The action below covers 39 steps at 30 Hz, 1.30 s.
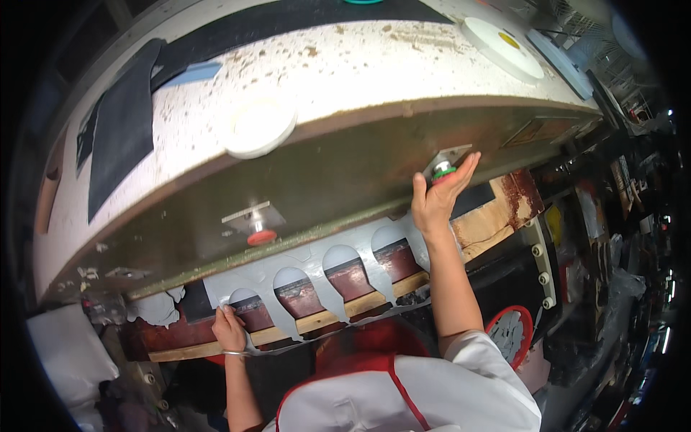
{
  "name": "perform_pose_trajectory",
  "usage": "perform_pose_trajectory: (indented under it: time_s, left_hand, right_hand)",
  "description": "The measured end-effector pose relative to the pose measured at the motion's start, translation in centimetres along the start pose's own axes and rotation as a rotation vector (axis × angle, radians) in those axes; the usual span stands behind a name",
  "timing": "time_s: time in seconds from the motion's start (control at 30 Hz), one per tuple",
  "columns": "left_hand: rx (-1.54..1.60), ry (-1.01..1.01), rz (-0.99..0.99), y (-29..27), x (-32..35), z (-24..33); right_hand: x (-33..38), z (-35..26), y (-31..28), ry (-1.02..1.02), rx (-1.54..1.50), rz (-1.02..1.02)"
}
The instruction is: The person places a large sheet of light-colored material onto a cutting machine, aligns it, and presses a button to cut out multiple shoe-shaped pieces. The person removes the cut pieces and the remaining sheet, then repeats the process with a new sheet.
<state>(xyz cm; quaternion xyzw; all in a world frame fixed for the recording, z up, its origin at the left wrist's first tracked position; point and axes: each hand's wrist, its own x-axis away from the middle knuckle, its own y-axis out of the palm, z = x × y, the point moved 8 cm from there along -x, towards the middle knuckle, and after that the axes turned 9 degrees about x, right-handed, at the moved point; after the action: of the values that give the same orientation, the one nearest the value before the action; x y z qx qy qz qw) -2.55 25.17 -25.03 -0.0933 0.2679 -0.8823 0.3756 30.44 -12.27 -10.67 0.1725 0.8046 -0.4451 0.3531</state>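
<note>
A pale grey sheet (263, 277) with several rounded holes cut out of it lies along the wooden board (309, 322) under the machine's front. The fingers of my left hand (229, 331) are closed on its left end, near the first cut-out. My right hand (436, 205) is raised to the machine's green front panel (338, 169). Its fingers are stretched out, and the palm is against or very close to a push button with a green ring (443, 171). A second, red push button (260, 236) sticks out of the panel between my hands, untouched.
On the machine's pale, speckled top are a white round lid (260, 133), black strips (126, 129) and a white disc with a yellow centre (504, 50). A red-rimmed tub of grey scraps (509, 337) stands right of my body. White plastic bags (68, 353) sit far left.
</note>
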Motion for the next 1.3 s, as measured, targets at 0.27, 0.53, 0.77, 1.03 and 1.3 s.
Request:
perform_pose_trajectory:
  time_s: [0.27, 0.53, 0.77, 1.03, 1.3]
  left_hand:
    - [0.005, 0.152, -0.020, -0.8, -1.2, 0.8]
    - [-0.197, 0.080, 0.058, -0.2, -1.3, -3.0]
    - [-0.049, 0.031, 0.086, -2.7, 6.8, -5.4]
    - [0.053, -0.008, -0.107, -4.9, 11.3, -8.9]
    - [-0.015, -0.072, 0.282, -8.9, 18.3, -3.2]
  right_hand:
    - [5.7, 7.8, -0.9, 0.170, 0.191, -0.147]
    - [13.3, 13.4, -0.4, 0.617, 0.179, -0.355]
    - [19.9, 11.5, -11.6, 0.612, 0.083, -0.231]
    - [20.9, 4.4, -13.8, 0.115, 0.085, -0.389]
    - [22.9, 2.7, -13.6, 0.021, -0.136, -0.571]
